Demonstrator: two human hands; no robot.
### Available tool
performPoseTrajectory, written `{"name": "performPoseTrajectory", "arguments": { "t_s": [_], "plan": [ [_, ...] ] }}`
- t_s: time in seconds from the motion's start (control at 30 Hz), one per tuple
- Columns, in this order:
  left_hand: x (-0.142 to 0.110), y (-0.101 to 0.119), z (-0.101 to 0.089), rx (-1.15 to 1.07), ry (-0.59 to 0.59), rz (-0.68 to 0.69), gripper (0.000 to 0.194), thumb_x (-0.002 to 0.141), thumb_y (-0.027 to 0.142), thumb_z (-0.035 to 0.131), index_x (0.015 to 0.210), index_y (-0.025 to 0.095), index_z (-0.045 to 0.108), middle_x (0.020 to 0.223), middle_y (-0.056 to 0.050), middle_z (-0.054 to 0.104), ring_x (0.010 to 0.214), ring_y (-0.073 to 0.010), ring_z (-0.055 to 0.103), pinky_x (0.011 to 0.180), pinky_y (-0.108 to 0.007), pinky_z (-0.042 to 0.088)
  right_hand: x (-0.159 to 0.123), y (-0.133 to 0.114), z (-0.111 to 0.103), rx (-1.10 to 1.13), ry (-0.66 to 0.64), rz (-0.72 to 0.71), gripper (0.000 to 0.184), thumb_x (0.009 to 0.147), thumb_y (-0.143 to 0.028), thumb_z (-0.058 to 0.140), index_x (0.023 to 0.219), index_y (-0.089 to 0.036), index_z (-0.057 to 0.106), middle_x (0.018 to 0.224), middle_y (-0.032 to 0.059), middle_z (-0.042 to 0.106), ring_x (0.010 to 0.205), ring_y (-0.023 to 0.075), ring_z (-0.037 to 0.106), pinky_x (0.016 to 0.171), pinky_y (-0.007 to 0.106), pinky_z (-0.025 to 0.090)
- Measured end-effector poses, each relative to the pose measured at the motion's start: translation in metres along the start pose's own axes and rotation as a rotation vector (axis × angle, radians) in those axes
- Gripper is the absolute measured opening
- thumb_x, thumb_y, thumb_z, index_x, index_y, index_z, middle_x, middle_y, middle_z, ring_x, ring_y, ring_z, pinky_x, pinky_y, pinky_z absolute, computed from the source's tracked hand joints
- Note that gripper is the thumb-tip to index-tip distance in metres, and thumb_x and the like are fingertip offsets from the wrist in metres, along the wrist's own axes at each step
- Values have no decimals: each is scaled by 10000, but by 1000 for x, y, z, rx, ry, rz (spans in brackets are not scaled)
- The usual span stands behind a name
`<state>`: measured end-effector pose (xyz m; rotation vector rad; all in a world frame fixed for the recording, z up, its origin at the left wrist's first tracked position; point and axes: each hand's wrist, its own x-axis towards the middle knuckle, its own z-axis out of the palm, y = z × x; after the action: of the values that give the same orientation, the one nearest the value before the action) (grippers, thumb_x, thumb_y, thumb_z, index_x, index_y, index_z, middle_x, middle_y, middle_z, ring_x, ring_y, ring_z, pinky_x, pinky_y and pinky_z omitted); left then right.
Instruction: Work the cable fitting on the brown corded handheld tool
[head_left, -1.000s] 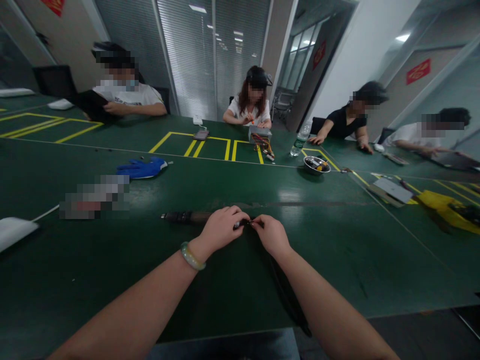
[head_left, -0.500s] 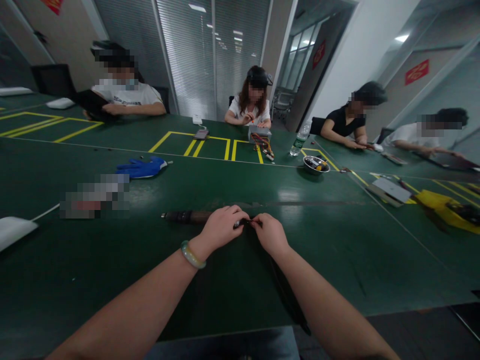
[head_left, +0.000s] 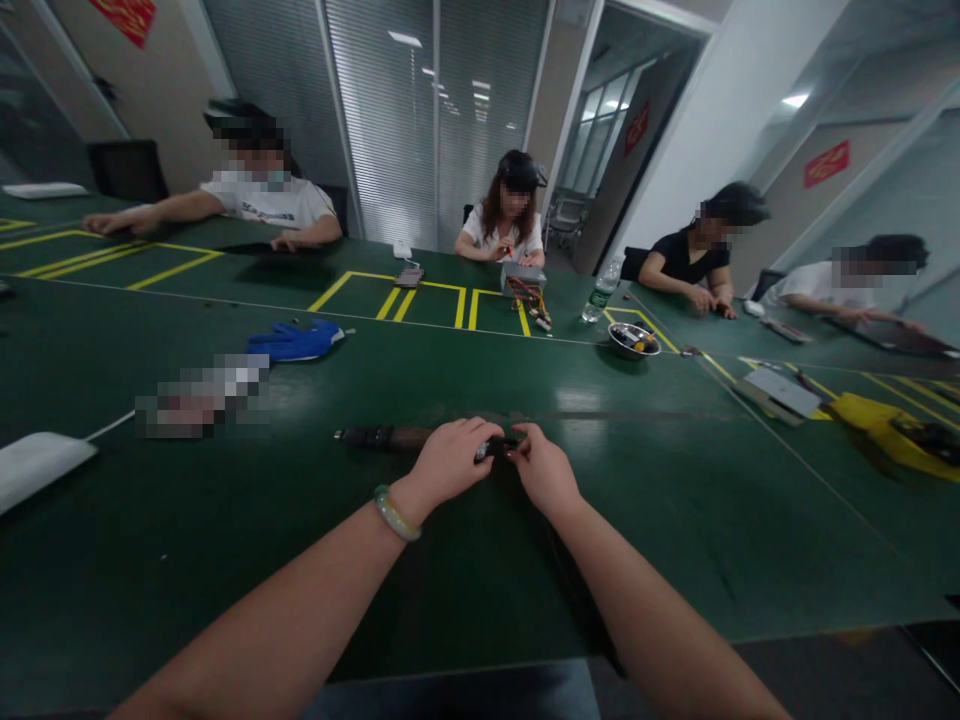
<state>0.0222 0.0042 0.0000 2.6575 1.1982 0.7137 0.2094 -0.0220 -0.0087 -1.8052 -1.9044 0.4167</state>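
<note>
My left hand, with a pale green bangle on its wrist, pinches a small dark part with a shiny metal end. My right hand meets it from the other side, its fingertips closed on the same part or a thin dark wire. The hands hide most of this part. Just left of my left hand, a long dark tool with a brown cylindrical shaft lies on the green table.
A blue glove, a pixelated object and a white pad lie to the left. Ahead are a steel bowl, a water bottle and a wired metal box. Several co-workers sit beyond.
The whole view has shifted slightly down and right. My hands stay together at nearly the same place. The far-left co-worker's dark tablet is gone from their hands, and one arm now stretches out along the table.
</note>
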Motion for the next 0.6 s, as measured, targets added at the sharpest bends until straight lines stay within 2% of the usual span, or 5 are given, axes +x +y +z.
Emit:
{"name": "performPoseTrajectory", "arguments": {
  "t_s": [0.23, 0.4, 0.6],
  "plan": [
    [-2, 2, -3, 27, -7, -10, 313, 829, 230, 612, 1135, 263, 558, 1096, -26, 612, 1016, -221, 568, 896, -360, 437, 6, -1, -3, -46, -59, -53, 313, 871, -183, 605, 1175, -235, 665, 1021, 25, 686, 885, 161, 627, 819, 246, 436],
    [-3, 3, -5, 37, -8, -16, 347, 831, 229, 613, 1168, 250, 533, 1111, -43, 609, 1029, -224, 572, 906, -361, 436, 10, -7, -7, -72, -124, -22, 325, 876, -197, 597, 1187, -255, 672, 1043, 28, 697, 912, 172, 641, 801, 247, 448],
    [-5, 3, -4, 1, 27, -7, 349, 826, 210, 617, 1162, 233, 525, 1094, -54, 620, 1024, -235, 584, 912, -392, 449, 16, -12, -9, -82, -149, 6, 254, 851, -177, 589, 1050, -259, 725, 975, 16, 725, 901, 197, 664, 761, 268, 462]
  ]
}}
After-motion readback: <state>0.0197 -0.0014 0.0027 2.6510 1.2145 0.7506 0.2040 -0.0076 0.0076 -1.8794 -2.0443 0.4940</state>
